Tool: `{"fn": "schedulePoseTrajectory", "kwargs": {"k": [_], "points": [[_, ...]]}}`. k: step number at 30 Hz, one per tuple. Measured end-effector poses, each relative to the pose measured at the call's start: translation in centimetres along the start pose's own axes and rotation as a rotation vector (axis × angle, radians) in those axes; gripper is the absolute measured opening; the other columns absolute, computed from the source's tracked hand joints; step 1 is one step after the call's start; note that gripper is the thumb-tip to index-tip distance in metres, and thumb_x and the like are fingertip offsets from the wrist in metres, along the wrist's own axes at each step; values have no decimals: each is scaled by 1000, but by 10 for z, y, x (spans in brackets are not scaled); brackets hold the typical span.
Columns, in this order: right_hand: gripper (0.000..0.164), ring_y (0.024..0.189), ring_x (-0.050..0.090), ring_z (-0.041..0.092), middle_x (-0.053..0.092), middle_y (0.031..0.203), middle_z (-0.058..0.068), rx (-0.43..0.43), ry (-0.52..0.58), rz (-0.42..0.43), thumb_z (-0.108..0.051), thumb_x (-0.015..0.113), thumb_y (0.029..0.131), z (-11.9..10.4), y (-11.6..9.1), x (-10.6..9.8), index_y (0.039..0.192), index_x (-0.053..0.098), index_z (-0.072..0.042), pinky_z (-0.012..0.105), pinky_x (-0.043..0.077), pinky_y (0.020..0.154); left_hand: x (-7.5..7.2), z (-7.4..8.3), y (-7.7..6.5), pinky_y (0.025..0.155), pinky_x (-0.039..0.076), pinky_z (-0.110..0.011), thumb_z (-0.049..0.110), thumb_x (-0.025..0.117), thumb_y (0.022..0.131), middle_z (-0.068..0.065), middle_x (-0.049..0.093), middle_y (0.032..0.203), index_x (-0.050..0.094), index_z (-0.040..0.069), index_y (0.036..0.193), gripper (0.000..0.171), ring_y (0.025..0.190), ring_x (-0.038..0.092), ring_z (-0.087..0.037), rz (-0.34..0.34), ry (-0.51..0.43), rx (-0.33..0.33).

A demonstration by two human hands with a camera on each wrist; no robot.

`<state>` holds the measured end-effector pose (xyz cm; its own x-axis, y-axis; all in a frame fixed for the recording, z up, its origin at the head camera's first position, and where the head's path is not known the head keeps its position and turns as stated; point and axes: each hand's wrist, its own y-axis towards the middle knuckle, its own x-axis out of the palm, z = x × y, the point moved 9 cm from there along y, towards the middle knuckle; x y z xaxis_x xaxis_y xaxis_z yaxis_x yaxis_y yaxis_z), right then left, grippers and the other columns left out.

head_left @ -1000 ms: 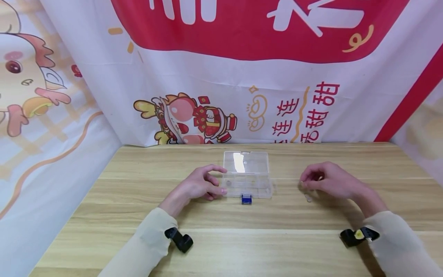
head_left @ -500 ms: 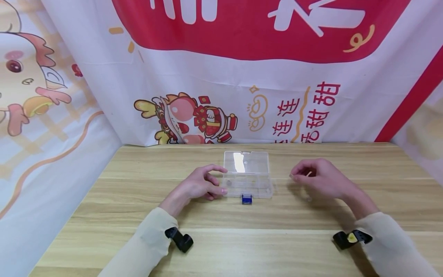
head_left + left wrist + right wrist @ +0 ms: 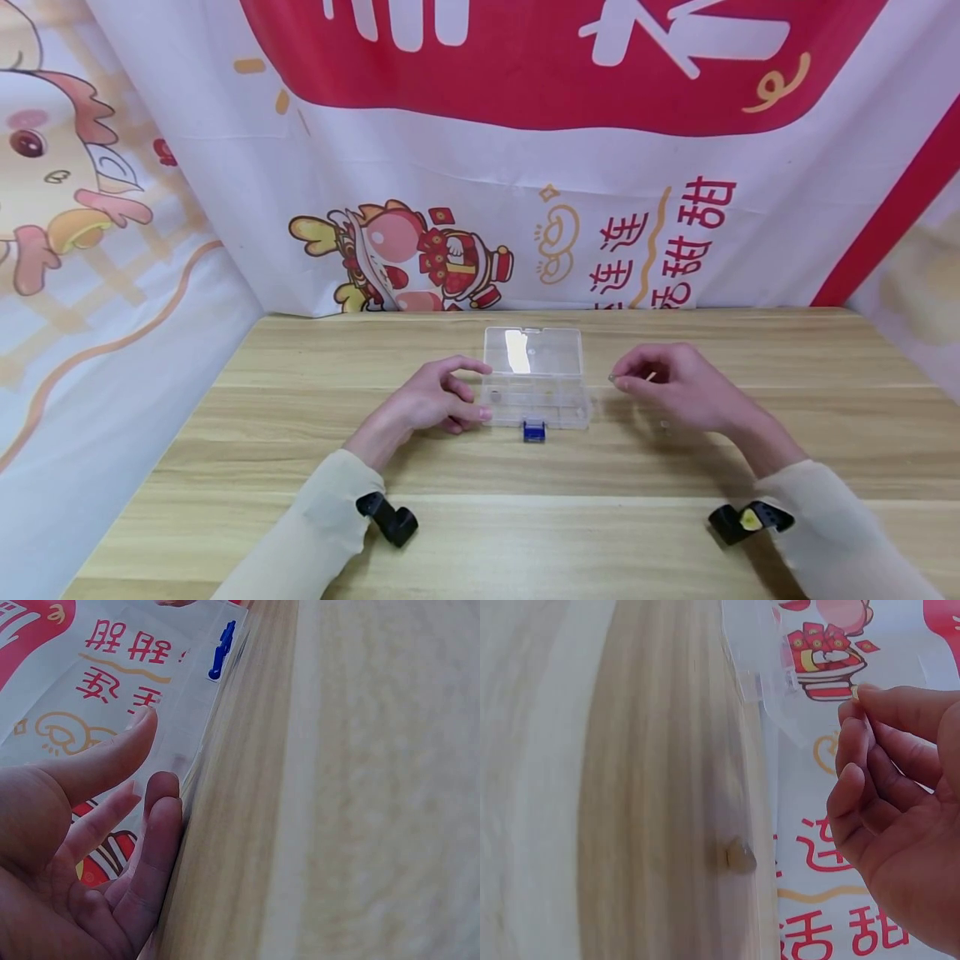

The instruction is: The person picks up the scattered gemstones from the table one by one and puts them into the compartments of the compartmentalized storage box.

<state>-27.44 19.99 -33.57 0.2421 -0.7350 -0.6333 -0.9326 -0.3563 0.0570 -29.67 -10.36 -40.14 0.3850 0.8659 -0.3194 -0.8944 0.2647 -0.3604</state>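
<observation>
A clear plastic compartment box [image 3: 534, 402] lies on the table with its lid [image 3: 555, 350] tipped back and its blue latch [image 3: 534, 432] toward the person. At the box's left end rests my left hand [image 3: 438, 396], fingers loosely bent, thumb and index fingertips at the box's edge. Just right of the box, my right hand [image 3: 678, 383] pinches a tiny item [image 3: 612, 377] between thumb and index finger. It looks yellowish [image 3: 856, 692] in the right wrist view; its kind is too small to tell. Beneath that hand, a small clear piece [image 3: 665, 427] lies on the table.
The wooden table [image 3: 480, 533] reaches back to a white and red printed cloth [image 3: 420, 150]. A few tiny specks show inside the box, too small to identify. Black wrist cameras [image 3: 393, 521] sit on both sleeves.
My right hand has moved left toward the box, carrying the pinched item away from the small piece on the table. The left hand and the box have stayed put.
</observation>
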Motion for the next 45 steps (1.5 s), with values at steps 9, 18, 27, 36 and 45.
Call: {"fn": "schedulePoseTrajectory", "kwargs": {"k": [9, 18, 27, 36, 45], "points": [[15, 89, 63, 18, 71, 99, 8, 26, -5, -3, -17, 70, 103, -5, 4, 8, 109, 75, -5, 25, 55, 73, 0, -1, 1, 68, 62, -30, 15, 90, 85, -8, 61, 107, 68, 31, 135, 57, 80, 70, -21, -4, -5, -3], [16, 89, 61, 20, 71, 101, 9, 51, -3, 1, -17, 70, 103, -9, 3, 12, 111, 75, -5, 25, 54, 72, 0, -1, 1, 68, 62, -29, 16, 90, 86, -8, 61, 107, 68, 31, 135, 56, 80, 70, -22, -1, 2, -7], [12, 85, 62, 18, 71, 95, 7, 39, -14, 12, -15, 70, 102, -12, 7, 22, 106, 76, -5, 25, 54, 70, 0, -1, 1, 68, 62, -29, 16, 90, 86, -8, 61, 107, 68, 32, 135, 56, 80, 70, -22, 2, 4, -8], [10, 86, 62, 22, 71, 96, 9, 79, -7, 4, -12, 71, 100, -17, 10, 31, 106, 76, -6, 25, 55, 69, -1, -1, 0, 68, 62, -30, 16, 90, 85, -8, 61, 106, 68, 31, 134, 56, 79, 70, -21, 1, 2, -3], [10, 86, 61, 20, 72, 95, 7, 114, 1, 17, -12, 73, 99, -19, 11, 38, 106, 78, -6, 24, 54, 70, -1, 0, -1, 68, 62, -29, 16, 90, 85, -8, 61, 107, 68, 31, 135, 56, 79, 70, -21, -1, 0, -5]]}}
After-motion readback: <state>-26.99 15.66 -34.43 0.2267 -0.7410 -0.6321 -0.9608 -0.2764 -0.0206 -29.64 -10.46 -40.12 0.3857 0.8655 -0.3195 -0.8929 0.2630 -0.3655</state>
